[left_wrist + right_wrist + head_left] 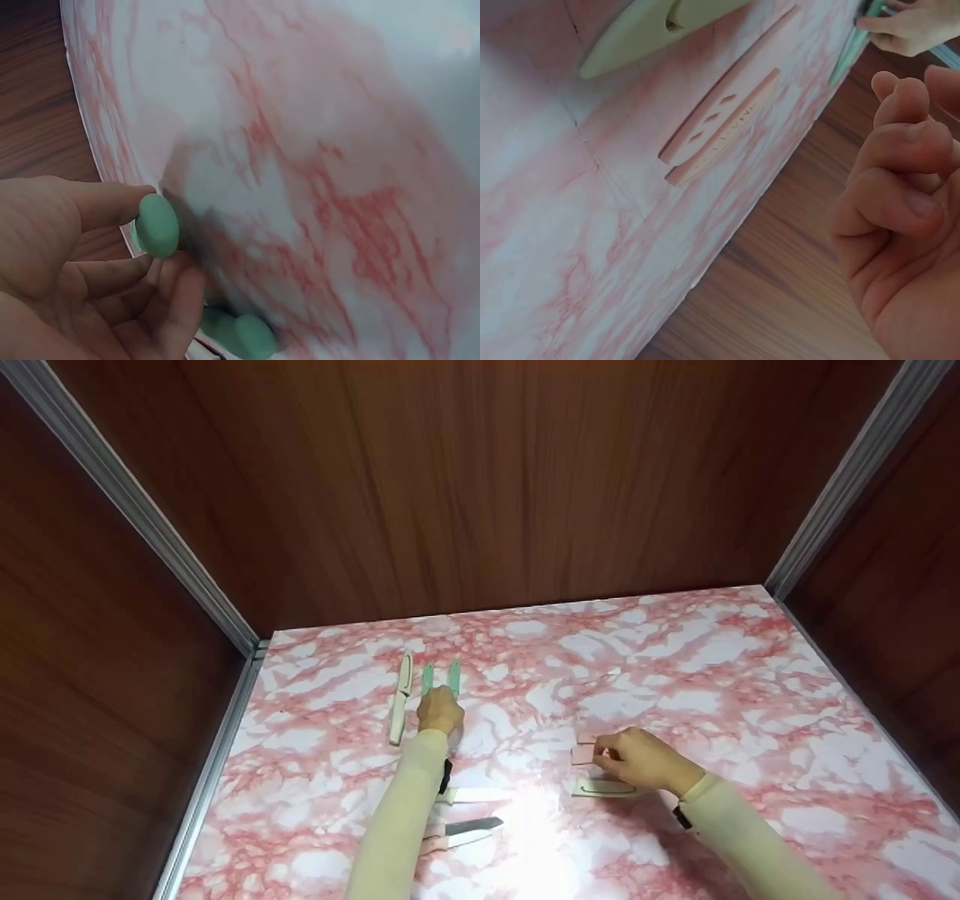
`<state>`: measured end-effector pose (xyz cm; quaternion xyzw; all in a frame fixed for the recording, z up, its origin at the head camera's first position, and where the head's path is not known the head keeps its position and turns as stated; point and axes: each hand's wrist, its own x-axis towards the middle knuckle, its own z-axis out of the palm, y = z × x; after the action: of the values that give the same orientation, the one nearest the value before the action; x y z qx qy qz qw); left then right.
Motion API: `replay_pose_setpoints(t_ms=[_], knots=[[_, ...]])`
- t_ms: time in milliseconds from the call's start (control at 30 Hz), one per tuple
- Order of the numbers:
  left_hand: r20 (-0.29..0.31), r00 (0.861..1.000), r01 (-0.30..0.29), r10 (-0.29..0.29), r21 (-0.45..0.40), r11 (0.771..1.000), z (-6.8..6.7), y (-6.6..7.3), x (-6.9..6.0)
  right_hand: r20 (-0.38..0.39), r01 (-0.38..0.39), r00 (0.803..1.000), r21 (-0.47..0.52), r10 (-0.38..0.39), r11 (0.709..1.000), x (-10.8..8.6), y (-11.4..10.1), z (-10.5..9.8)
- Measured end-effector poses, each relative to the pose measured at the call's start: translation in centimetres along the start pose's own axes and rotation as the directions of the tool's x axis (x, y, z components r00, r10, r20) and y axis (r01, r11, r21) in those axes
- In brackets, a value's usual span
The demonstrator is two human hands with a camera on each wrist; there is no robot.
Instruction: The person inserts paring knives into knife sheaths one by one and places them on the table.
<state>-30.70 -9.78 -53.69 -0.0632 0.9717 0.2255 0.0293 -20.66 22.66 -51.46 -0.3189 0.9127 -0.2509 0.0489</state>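
Cream knife (403, 697) flanks left hand (440, 710) pinching green handle (157, 227); right hand (649, 757) curls loosely, empty.

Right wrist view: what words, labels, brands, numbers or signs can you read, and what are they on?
No text can be read.
Narrower pink sheath: letter-like marks, too small and blurred to read.
Wider pink sheath: three diamond-shaped cut-outs, no readable words.

Laid out on table (315, 750): at L, one sheathed knife (400, 701); to its R, two knives (454, 675) w/ L hand (440, 709) at near ends; three bare knives (474, 826) nearer, just R of L sleeve (394, 825); two sheaths (583, 755) L of R hand (645, 759), third sheath (604, 788) nearer; wall panel (480, 487) behind.
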Motion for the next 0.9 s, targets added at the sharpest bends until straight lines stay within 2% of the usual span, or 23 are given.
replay_pose_setpoints(t_ms=[267, 400, 633, 800, 900], knots=[[-0.047, 0.998, -0.036, 0.033, -0.060, 0.998, 0.4, -0.3, -0.2, 0.012, 0.051, 0.999, -0.062, -0.051, 0.997, -0.7, -0.1, 0.9], [-0.040, 0.999, -0.035, 0.033, -0.073, 0.997, 0.5, -0.3, -0.1, 0.004, 0.103, 0.995, -0.115, -0.104, 0.988, -1.0, -0.2, 1.4], [0.033, 0.999, -0.031, 0.033, -0.069, 0.997, -0.2, -0.6, -0.6, 0.018, 0.089, 0.996, -0.148, -0.087, 0.985, -1.3, -0.1, 2.1], [0.093, 0.995, -0.035, 0.038, -0.033, 0.999, -1.7, -0.4, -1.2, 0.034, 0.055, 0.998, -0.156, -0.051, 0.986, -1.7, 0.1, 2.3], [0.118, 0.990, -0.073, 0.072, 0.004, 0.997, -2.9, -0.3, -1.7, 0.062, 0.037, 0.998, -0.139, -0.028, 0.990, -1.8, 0.2, 2.5]])
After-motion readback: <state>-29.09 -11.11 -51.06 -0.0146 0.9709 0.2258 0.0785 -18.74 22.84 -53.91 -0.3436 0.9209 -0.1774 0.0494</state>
